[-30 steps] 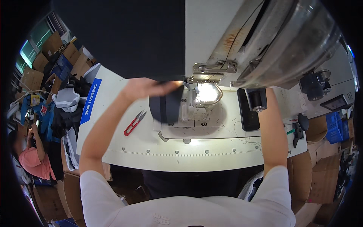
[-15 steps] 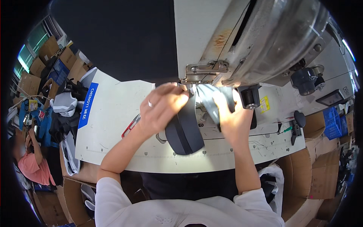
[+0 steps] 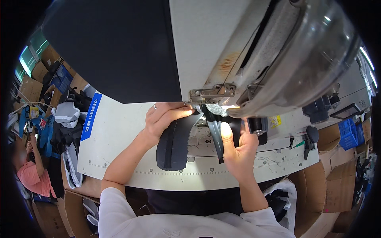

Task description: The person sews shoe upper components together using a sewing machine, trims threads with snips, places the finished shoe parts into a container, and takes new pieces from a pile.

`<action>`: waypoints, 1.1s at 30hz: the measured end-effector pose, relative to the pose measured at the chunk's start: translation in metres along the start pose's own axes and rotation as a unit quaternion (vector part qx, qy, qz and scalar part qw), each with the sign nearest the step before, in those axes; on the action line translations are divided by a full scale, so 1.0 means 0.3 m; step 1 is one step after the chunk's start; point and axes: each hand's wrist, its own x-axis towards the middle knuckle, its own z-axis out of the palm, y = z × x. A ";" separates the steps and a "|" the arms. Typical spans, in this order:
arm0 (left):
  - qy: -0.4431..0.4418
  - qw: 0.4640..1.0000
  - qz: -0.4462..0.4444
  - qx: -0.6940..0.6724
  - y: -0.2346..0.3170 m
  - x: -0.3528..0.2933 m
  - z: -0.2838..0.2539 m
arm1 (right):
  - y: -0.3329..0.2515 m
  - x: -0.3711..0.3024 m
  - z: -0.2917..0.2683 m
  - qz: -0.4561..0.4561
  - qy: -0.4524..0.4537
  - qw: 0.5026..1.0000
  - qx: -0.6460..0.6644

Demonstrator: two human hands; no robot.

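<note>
Off-white metal sewing machine (image 3: 190, 51) fills the upper middle and upper right, the biggest thing here; its head hangs over the hands, so the top of the work is partly hidden. Black panel (image 3: 111, 51) takes up the upper left, overlapping the machine's edge. White table (image 3: 115, 127) curves across the centre, presumably wide to carry loose material. Cardboard box (image 3: 341, 186) at lower right, other stock boxes behind it, likely kept beside the seat for easy reach.

Right hand (image 3: 240, 148), right of centre: thumb laid flat on a dark folded piece (image 3: 216, 141), other fingers mostly behind it, closed round it with little gap; probably to hold the fold away from the stitching spot. Left hand (image 3: 162, 121), left of centre: thumb and fingertips pinched nearly together on the top edge of a dark grey panel (image 3: 172, 148), whose lower end hangs toward the table's front edge; likely gripped that close to steer the edge. Both pieces run up to the lit metal foot area; whether they're joined, can't tell. Ring (image 3: 155, 106) on a left finger.
</note>
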 end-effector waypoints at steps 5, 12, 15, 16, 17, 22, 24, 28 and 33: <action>-0.064 0.991 -0.107 -0.047 0.003 -0.024 -0.016 | 0.062 -0.016 -0.017 -0.101 -0.073 0.983 -0.135; 0.014 0.999 -0.029 -0.030 0.028 0.029 -0.008 | 0.048 0.028 -0.051 0.005 -0.087 0.989 -0.116; -0.002 1.000 -0.024 -0.004 0.040 0.040 -0.015 | -0.008 -0.004 -0.033 -0.014 -0.079 0.988 -0.129; -0.001 1.000 -0.023 -0.005 0.039 0.043 -0.014 | -0.005 -0.002 -0.032 -0.015 -0.078 0.988 -0.130; -0.006 1.000 0.012 0.023 0.037 0.046 -0.012 | 0.005 0.001 -0.030 -0.052 -0.093 0.985 -0.133; -0.027 0.984 0.105 0.140 0.047 0.060 -0.015 | -0.015 -0.024 0.001 -0.028 -0.050 0.992 -0.113; -0.030 0.984 0.102 0.146 0.055 0.061 -0.018 | 0.043 -0.031 0.013 -0.069 -0.026 0.992 -0.103; -0.040 0.986 0.087 0.133 0.052 0.064 -0.022 | 0.004 -0.056 0.062 0.010 0.043 0.997 0.067; -0.056 0.992 0.052 0.103 0.044 0.059 -0.041 | 0.026 -0.059 0.035 -0.146 -0.008 0.975 -0.170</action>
